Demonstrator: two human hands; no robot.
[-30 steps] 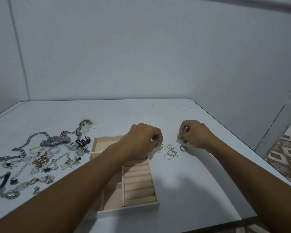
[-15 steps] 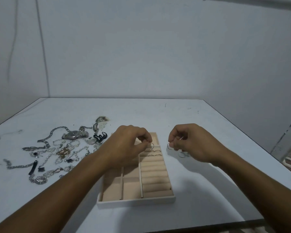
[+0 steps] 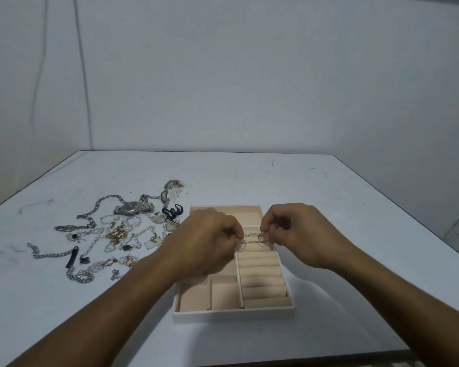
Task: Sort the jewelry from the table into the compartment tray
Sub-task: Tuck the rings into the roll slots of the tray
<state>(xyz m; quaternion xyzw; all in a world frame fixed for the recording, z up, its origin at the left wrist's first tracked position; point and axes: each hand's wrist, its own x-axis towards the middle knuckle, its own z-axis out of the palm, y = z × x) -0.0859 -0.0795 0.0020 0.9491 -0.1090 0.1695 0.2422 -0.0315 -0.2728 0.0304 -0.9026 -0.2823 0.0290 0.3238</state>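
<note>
Rings [image 3: 252, 236] crosswise — tray [image 3: 233, 312] lengthwise ahead

Pale grey-blue walls [image 3: 249, 75] rise well beyond the fingers [image 3: 276, 226]; white tabletop [image 3: 249, 176], scuffed, beneath them; 2 thin vert. lines [image 3: 83, 75] on wall, far left. Light dim, even.

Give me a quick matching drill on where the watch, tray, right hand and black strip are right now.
1 watch
2 tray
3 right hand
4 black strip

A pinches a ring above the ring rows
B near left part of the jewelry pile
C beige, by the table's near edge
D far part of the jewelry pile

Pairs: 1-D, 2-C, 3-A, 4-B
</note>
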